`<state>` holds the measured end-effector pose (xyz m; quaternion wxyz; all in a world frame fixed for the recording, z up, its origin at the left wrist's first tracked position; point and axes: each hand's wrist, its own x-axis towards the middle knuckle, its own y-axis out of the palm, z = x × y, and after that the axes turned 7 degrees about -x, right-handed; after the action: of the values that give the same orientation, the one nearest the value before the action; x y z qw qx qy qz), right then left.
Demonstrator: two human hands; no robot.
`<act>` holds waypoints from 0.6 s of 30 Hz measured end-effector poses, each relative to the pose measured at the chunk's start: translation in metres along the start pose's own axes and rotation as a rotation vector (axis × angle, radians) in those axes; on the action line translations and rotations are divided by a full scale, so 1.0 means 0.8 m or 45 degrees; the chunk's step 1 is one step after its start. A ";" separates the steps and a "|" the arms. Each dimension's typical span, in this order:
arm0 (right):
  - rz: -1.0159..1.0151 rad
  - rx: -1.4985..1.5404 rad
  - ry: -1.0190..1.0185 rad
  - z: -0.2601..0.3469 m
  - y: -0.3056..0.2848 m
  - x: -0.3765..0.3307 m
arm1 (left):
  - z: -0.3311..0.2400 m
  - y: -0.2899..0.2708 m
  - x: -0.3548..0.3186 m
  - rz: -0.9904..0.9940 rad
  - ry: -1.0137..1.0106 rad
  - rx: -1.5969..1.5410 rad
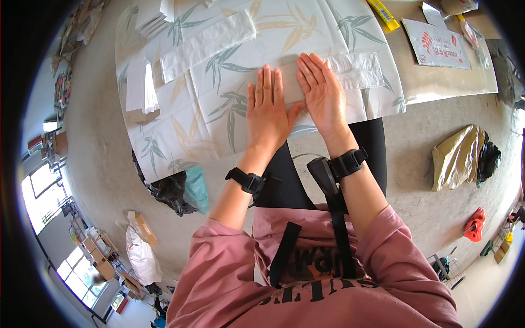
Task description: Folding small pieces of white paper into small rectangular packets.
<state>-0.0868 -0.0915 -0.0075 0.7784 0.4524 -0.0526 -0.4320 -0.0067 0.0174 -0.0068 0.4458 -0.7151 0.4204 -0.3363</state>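
Two flat open hands, left hand (268, 112) and right hand (322, 93), press leaf-print sheet (219, 109) on table (437, 82); concrete floor (98, 142).

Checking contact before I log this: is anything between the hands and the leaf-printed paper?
Nothing visible. The left hand and right hand lie flat, palms down, directly on the leaf-printed paper, fingers extended.

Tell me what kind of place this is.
Probably a workshop or packing room: both hands press flat a white leaf-printed paper sheet on a work table, with a yellow utility knife nearby and bags across the concrete floor.
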 end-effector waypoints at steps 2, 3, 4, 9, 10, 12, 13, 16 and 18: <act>-0.001 0.004 0.005 0.001 -0.001 0.001 | -0.001 0.001 -0.002 -0.007 -0.036 0.023; -0.005 0.008 0.002 0.002 -0.002 0.001 | -0.002 0.002 -0.002 -0.013 -0.063 0.043; -0.005 0.007 0.000 0.002 -0.002 0.001 | -0.003 0.002 -0.002 -0.014 -0.061 0.042; -0.016 -0.049 -0.013 0.001 0.001 0.000 | -0.003 0.002 -0.003 -0.048 -0.087 0.060; -0.015 -0.049 -0.015 0.001 0.000 0.000 | -0.004 0.002 -0.003 -0.050 -0.086 0.060; -0.005 -0.036 -0.018 0.002 -0.001 0.001 | -0.004 0.001 -0.003 -0.049 -0.084 0.021; -0.002 -0.037 -0.020 0.001 -0.001 0.002 | -0.004 0.002 -0.004 -0.053 -0.083 0.021; -0.007 -0.017 -0.020 -0.001 -0.001 0.003 | -0.004 0.001 -0.004 -0.062 -0.097 0.037; 0.000 0.037 -0.014 0.000 0.000 0.002 | -0.005 0.001 -0.004 -0.058 -0.106 0.077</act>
<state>-0.0860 -0.0928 -0.0082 0.7715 0.4613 -0.0629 -0.4337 -0.0113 0.0185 -0.0064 0.4764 -0.7242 0.3748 -0.3288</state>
